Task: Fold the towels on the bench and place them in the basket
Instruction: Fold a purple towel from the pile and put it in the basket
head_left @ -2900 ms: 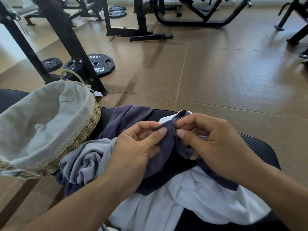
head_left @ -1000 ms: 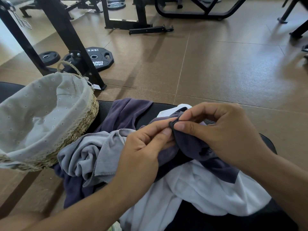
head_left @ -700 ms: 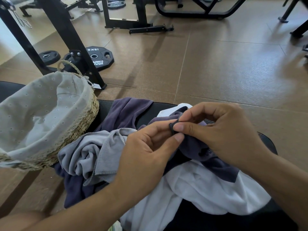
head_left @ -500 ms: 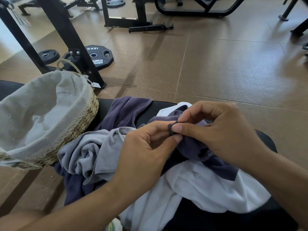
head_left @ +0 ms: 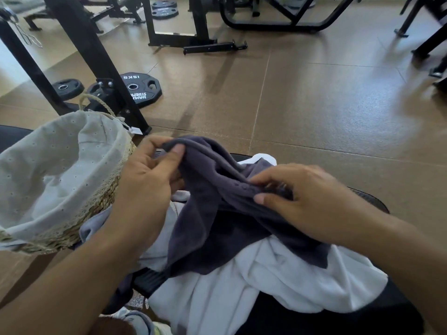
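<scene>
A dark purple towel stretches between my hands above the black bench. My left hand pinches one edge of it near the basket. My right hand pinches the same edge further right. Under it lie a white towel and a light grey towel, crumpled on the bench. The woven basket with a pale cloth liner sits at the left end of the bench, and nothing shows inside it.
Black rack legs stand just behind the basket, with weight plates on the brown floor. More machine frames stand at the back and a black frame at the far right. My shoe shows at the bottom.
My hands have parted along the purple towel's edge: the left moved left toward the basket, the right stayed low on the right. The towel now spreads between them.
</scene>
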Action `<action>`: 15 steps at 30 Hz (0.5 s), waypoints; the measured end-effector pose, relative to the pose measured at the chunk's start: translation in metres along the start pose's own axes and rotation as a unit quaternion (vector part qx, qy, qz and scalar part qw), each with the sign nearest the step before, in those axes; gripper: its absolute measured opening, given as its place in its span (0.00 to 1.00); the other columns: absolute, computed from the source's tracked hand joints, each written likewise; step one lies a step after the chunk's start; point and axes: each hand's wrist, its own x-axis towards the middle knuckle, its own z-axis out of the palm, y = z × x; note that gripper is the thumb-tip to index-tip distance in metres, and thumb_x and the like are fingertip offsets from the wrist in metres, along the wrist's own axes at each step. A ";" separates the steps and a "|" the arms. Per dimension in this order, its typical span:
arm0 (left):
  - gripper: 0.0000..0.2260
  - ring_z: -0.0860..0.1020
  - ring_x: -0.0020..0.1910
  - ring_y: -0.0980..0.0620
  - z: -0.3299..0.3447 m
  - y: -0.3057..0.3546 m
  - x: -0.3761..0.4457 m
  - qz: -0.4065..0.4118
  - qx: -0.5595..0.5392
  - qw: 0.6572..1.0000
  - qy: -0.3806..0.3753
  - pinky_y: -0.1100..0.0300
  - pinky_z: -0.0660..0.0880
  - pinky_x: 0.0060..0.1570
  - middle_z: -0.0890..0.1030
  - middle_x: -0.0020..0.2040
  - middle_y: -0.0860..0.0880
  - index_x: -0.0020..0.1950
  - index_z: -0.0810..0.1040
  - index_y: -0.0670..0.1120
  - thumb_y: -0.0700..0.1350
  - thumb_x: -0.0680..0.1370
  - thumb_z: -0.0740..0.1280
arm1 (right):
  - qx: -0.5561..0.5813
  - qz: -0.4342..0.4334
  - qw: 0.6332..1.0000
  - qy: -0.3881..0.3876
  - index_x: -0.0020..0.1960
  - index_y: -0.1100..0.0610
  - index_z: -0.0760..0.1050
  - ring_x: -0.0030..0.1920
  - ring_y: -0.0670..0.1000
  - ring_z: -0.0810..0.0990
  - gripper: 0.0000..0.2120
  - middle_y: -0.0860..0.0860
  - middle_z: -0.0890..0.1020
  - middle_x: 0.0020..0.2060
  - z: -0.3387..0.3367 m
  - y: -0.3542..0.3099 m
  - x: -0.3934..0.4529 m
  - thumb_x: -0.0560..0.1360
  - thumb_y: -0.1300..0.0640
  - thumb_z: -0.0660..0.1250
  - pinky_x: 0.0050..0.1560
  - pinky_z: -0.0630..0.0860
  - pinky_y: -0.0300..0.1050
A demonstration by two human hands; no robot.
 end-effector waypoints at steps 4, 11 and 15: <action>0.11 0.77 0.31 0.55 -0.005 0.005 0.007 0.004 -0.019 0.996 0.083 0.62 0.74 0.26 0.79 0.37 0.49 0.45 0.77 0.51 0.41 0.84 0.60 | 0.041 -0.011 0.997 -0.068 0.54 0.37 0.80 0.42 0.37 0.81 0.09 0.32 0.82 0.38 0.011 -0.016 -0.009 0.74 0.45 0.73 0.48 0.78 0.37; 0.11 0.78 0.34 0.57 -0.007 0.009 0.008 0.032 0.049 0.995 0.075 0.65 0.75 0.34 0.82 0.35 0.55 0.44 0.78 0.52 0.41 0.84 0.62 | 0.242 -0.013 0.967 -0.076 0.49 0.43 0.84 0.39 0.43 0.85 0.06 0.42 0.87 0.38 0.015 -0.024 -0.016 0.75 0.52 0.75 0.46 0.82 0.42; 0.11 0.80 0.35 0.57 -0.005 0.004 0.000 0.048 0.095 0.994 0.016 0.65 0.76 0.37 0.83 0.36 0.55 0.44 0.79 0.52 0.41 0.84 0.62 | 0.025 0.019 0.997 0.077 0.61 0.37 0.78 0.57 0.40 0.79 0.13 0.34 0.82 0.56 0.013 0.026 0.019 0.79 0.50 0.69 0.63 0.74 0.47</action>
